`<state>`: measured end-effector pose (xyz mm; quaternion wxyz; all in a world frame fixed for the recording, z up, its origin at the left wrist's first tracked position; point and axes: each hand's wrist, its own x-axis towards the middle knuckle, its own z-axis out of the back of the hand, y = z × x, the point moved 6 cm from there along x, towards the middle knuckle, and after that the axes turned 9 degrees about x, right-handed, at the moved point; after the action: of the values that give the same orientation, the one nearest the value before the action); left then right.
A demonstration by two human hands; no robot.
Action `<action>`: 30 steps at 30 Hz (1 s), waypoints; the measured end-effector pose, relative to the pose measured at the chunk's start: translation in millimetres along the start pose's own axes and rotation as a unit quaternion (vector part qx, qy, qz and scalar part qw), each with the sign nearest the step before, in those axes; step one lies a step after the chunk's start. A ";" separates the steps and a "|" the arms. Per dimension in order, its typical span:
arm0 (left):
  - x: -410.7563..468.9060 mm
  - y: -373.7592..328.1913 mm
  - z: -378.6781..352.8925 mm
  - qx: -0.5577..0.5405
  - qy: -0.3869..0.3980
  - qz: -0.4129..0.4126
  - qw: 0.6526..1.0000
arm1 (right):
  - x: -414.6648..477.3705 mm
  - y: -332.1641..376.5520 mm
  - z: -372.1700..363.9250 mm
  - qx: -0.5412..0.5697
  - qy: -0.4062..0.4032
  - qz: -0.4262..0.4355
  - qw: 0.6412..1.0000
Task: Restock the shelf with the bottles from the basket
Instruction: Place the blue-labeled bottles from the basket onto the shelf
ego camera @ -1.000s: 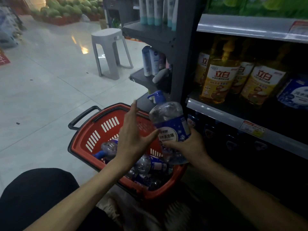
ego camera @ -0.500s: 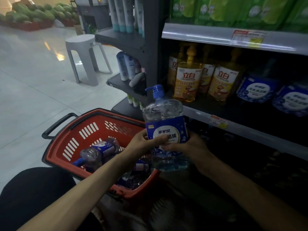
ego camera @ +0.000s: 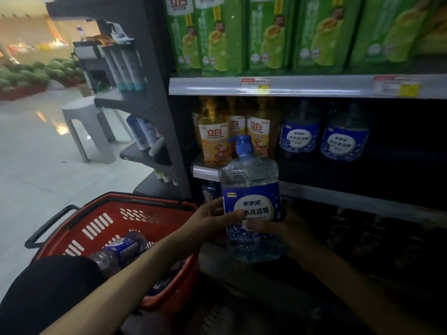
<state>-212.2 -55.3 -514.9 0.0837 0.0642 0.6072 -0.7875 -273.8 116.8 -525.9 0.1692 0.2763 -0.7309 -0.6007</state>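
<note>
I hold a clear pump bottle (ego camera: 250, 180) with a blue cap and blue label upright in front of the shelf (ego camera: 338, 192). My left hand (ego camera: 212, 220) grips its left side and my right hand (ego camera: 278, 228) grips its right side and lower label. The red basket (ego camera: 150, 209) sits on the floor at lower left with another bottle of the same kind (ego camera: 116, 252) lying in it. Two matching blue-label bottles (ego camera: 300, 134) stand on the middle shelf to the right of the yellow bottles (ego camera: 214, 136).
Green refill packs (ego camera: 266, 32) fill the top shelf. A dark side rack (ego camera: 145, 105) with tubes and small bottles juts out left of the shelf. A grey plastic stool (ego camera: 84, 126) stands on the tiled floor behind the basket. The bottom shelf is dark.
My left hand came in from open beside the bottle and took hold of it. Both hands have raised the bottle out over the basket's edge toward the shelf, and my view has tilted up.
</note>
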 end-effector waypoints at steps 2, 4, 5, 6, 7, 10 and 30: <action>7.0 -15.5 -18.1 0.023 0.006 -0.006 1.000 | -7.5 5.5 19.3 0.012 -0.022 0.019 1.000; 14.9 -34.3 -35.7 0.041 0.007 -0.016 0.999 | -12.7 10.0 40.7 0.028 -0.045 0.036 0.998; 19.7 -42.6 -43.5 0.050 0.007 -0.024 0.998 | -14.2 10.9 51.5 0.037 -0.060 0.042 0.997; 24.1 -52.0 -52.5 0.061 0.009 -0.032 0.998 | -17.0 11.6 63.0 0.043 -0.077 0.048 0.995; 29.4 -61.5 -61.8 0.076 0.011 -0.040 0.996 | -18.9 12.0 73.7 0.047 -0.092 0.055 0.993; 48.1 -86.3 -92.8 0.124 0.019 -0.069 0.990 | -26.8 17.1 99.5 0.032 -0.128 0.098 0.986; 140.5 -131.8 -233.4 0.175 -0.047 -0.356 0.916 | -56.2 27.0 263.4 -0.071 -0.402 0.338 0.848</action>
<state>-377.4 195.6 -478.2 -0.1865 -0.1802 0.4373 -0.8611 -387.4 361.0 -553.1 0.0719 -0.2663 -0.7383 -0.6155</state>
